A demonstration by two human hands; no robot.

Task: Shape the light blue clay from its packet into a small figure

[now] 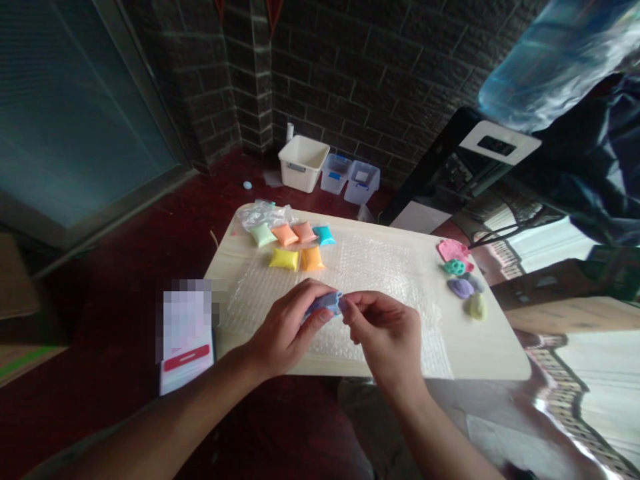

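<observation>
Above the bubble wrap [380, 267], my left hand [290, 323] is closed around a small blue-violet clay packet [325, 303]. My right hand [387, 327] pinches the packet's right end between thumb and fingers. Part of the packet is hidden by my fingers. Beyond my hands lie several sealed pillow-shaped packets, among them a yellow packet [284, 259], an orange packet [313, 258] and a blue packet [324, 235]. Toward the table's right edge sit loose clay lumps: a pink lump [454, 250], a green lump [454, 267], a purple lump [461, 287] and a pale yellow lump [478, 307].
The light wooden table [493, 347] carries crumpled clear plastic [265, 215] at its far left corner. A phone [187, 340] stands by the left edge. Behind, a white basket [304, 163] and two clear bins [363, 181] rest on the floor. A water dispenser [450, 160] is at right.
</observation>
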